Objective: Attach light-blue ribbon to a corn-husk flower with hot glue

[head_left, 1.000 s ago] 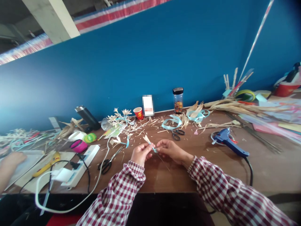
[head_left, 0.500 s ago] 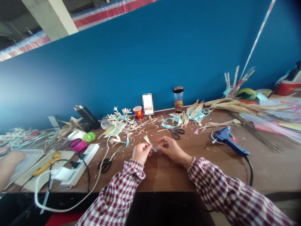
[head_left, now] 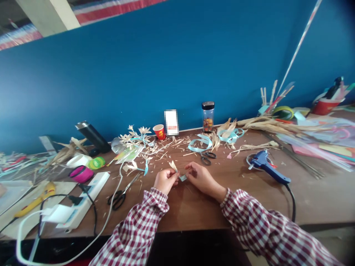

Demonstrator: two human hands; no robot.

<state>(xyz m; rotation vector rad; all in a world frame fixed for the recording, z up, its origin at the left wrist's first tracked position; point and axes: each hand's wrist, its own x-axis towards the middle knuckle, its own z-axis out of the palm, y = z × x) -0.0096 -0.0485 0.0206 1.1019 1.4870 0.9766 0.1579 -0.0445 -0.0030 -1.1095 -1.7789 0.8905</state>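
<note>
My left hand (head_left: 165, 181) pinches a small corn-husk flower (head_left: 173, 166), its pale petals pointing up past the fingertips. A short piece of light blue ribbon (head_left: 183, 178) spans from the flower's base toward my right hand (head_left: 203, 179). The right thumb and fingertips are closed on the ribbon's free end. The flower's stem is hidden behind the left fingers. Beyond the right hand lie black-handled scissors (head_left: 206, 161) and a loop of light blue ribbon (head_left: 200, 149). A second pair of scissors (head_left: 118, 200) lies left of my left hand.
A blue glue gun (head_left: 264, 163) rests at right, its cord trailing off the front edge. Left are a power strip (head_left: 95, 192) with cables and a yellow tool (head_left: 36, 203). Finished husk flowers (head_left: 135, 137), a red cup (head_left: 159, 132) and a jar (head_left: 208, 120) stand at the back.
The view has shifted slightly, so the left-side things sit further left. Both hands stay close together over the flower and ribbon. The other person's arm at far left has mostly left the picture.
</note>
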